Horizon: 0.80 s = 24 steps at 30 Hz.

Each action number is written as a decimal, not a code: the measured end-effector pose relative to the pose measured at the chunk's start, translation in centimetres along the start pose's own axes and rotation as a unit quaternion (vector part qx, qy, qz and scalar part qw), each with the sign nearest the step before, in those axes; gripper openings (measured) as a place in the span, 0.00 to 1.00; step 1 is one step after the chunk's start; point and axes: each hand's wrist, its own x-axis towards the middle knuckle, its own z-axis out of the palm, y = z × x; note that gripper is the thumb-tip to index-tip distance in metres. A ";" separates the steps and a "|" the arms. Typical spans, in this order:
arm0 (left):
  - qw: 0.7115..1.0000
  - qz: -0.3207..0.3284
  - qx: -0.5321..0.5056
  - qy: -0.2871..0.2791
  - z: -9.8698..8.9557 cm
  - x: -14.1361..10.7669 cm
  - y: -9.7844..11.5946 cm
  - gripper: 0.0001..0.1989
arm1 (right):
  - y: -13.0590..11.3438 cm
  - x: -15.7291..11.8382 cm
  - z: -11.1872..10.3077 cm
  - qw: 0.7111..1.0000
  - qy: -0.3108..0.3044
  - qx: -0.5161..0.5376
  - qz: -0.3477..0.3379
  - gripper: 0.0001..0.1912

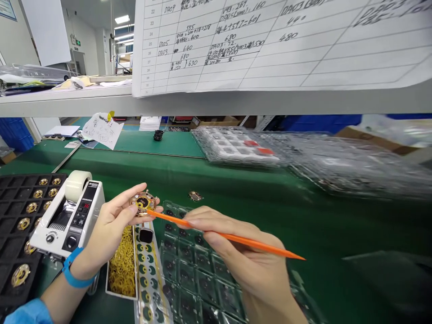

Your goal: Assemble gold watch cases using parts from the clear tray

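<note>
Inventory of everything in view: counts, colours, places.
written sheet: 1, white, top
shelf: 1, pale, across top
blue bins: several, back
clear trays: uncountable, back right
crumpled note: 1, white, back left
black coil: 1, back
green mat: 1, bench
tape dispenser: 1, white/black, left
black tray: 1, far left
gold parts: several, in it
yellow rings: uncountable, boxed, front
sticker strip: 1, green/yellow, beside box
round parts: 1 gold, left hand; 1 loose, centre
orange stick: 1, right hand
wristband: 1, blue
hands: left, right
</note>
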 end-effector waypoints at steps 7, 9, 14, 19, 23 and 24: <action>1.000 0.001 0.013 -0.026 -0.1 -0.1 0.0 0.17 | 0.3 0.0 0.0 0.999 -0.033 -0.019 -0.010 0.13; 0.999 -0.011 0.022 -0.021 -0.2 -0.1 0.2 0.17 | 0.7 0.1 -0.1 0.999 -0.047 0.007 -0.011 0.12; 0.999 -0.025 0.020 -0.016 0.0 -0.3 0.5 0.17 | 1.4 0.3 -0.5 0.995 -0.081 0.052 -0.012 0.11; 1.000 -0.019 0.009 0.018 0.5 0.0 0.1 0.15 | 0.3 0.4 -0.3 0.989 -0.137 0.005 -0.054 0.13; 0.997 -0.037 0.035 0.062 0.7 0.4 -0.3 0.21 | -0.8 0.3 -0.1 0.988 -0.135 -0.033 -0.061 0.12; 0.996 -0.042 0.044 0.065 0.6 0.4 -0.3 0.22 | -1.0 0.2 -0.1 0.992 -0.110 -0.033 -0.060 0.12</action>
